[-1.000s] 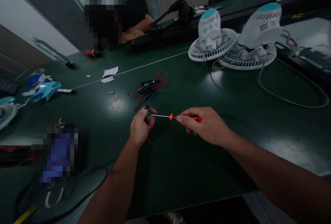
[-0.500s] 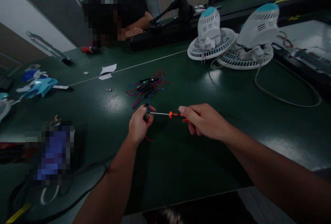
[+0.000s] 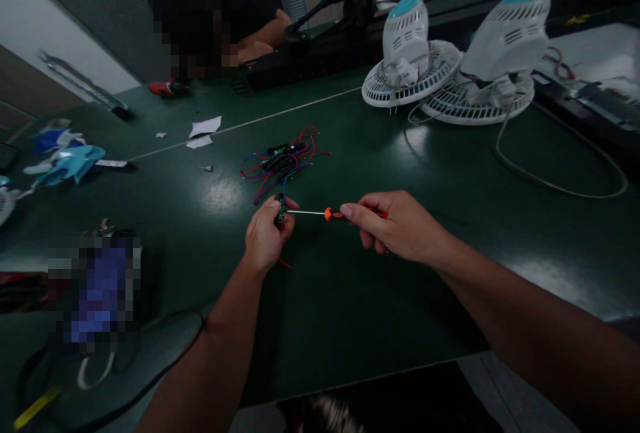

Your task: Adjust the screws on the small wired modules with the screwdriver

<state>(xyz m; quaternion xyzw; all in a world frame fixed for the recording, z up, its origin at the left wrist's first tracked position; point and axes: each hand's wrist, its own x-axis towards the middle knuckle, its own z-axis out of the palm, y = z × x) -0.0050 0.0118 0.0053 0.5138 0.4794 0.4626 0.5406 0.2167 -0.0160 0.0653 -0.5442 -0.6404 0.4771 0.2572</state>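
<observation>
In the head view, the left hand (image 3: 264,236) is closed around a small green circuit board (image 3: 279,213), pinching it between thumb and fingers just above the dark green desk (image 3: 350,313); a red wire (image 3: 285,263) trails out below the hand and a blue one runs up from the board toward the bundle beyond. The right hand (image 3: 400,226) grips a small screwdriver (image 3: 330,214) by its orange and black handle, fingers wrapped round it, the thin metal shaft lying level and pointing left so that its tip meets the board held in the left hand. Both hands are near the middle of the desk, the forearms reaching in from the lower edge. Just beyond the board lies a loose tangle of red, blue and black wires (image 3: 285,161) with more small parts in it, too small to make out. Farther back and to the right, two white fans (image 3: 453,63) with teal caps lie face down, their grilles touching, and a pale cable (image 3: 555,183) loops from them across the desk. Scraps of white paper (image 3: 203,130) lie to the left of the wires, and teal plastic pieces (image 3: 70,161) rest near the left edge. At the far side a person in dark clothing (image 3: 260,16) leans on the desk, forearm laid flat.
</observation>
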